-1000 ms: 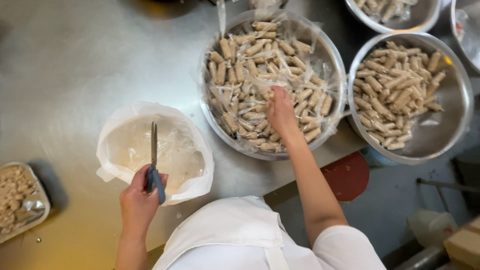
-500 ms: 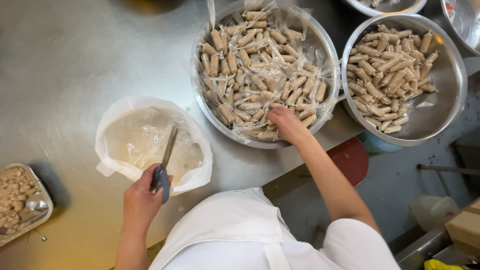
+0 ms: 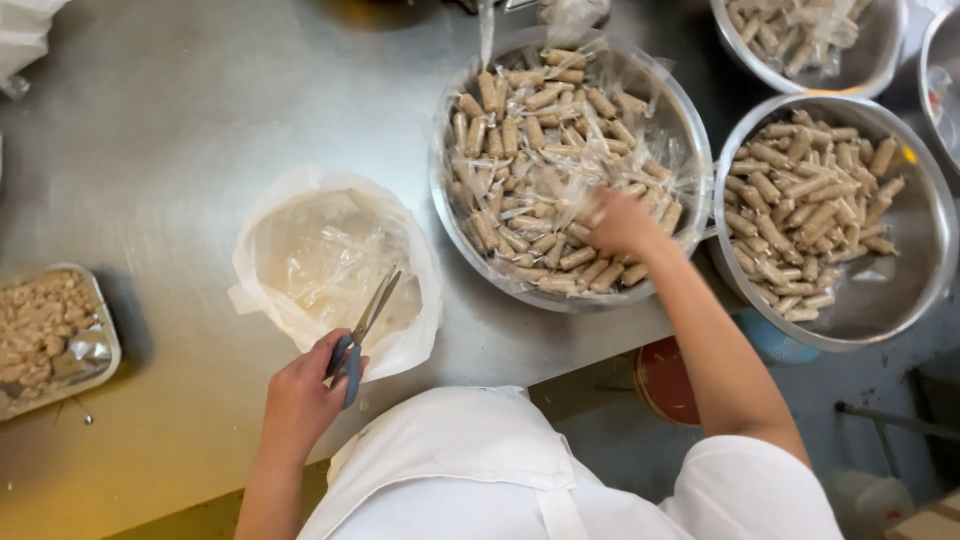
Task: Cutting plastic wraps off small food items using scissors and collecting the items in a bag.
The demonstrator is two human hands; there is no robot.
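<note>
- left hand (image 3: 300, 400) is wrapped around the blue handles of thin metal scissors (image 3: 358, 328), fingers curled tight; the blades sit slightly parted and slant up over the bag.
- the bag (image 3: 410, 250) is a crinkled, translucent plastic sack, its mouth rolled open into a rough circle on the table, just beside the left hand.
- right hand (image 3: 620, 222) reaches into the near bowl (image 3: 440, 215), fingers bent down among the rolls; whether they pinch one i cannot tell.
- the rolls (image 3: 520, 130) are short tan cylinders, each in glossy clear wrap, heaped in the round steel bowl.
- a second bowl (image 3: 900, 300) to the right holds similar rolls, mostly unwrapped.
- a small foil tray (image 3: 100, 345) of pale pieces sits at the left edge.
- the table (image 3: 150, 130) is brushed, scuffed steel.
</note>
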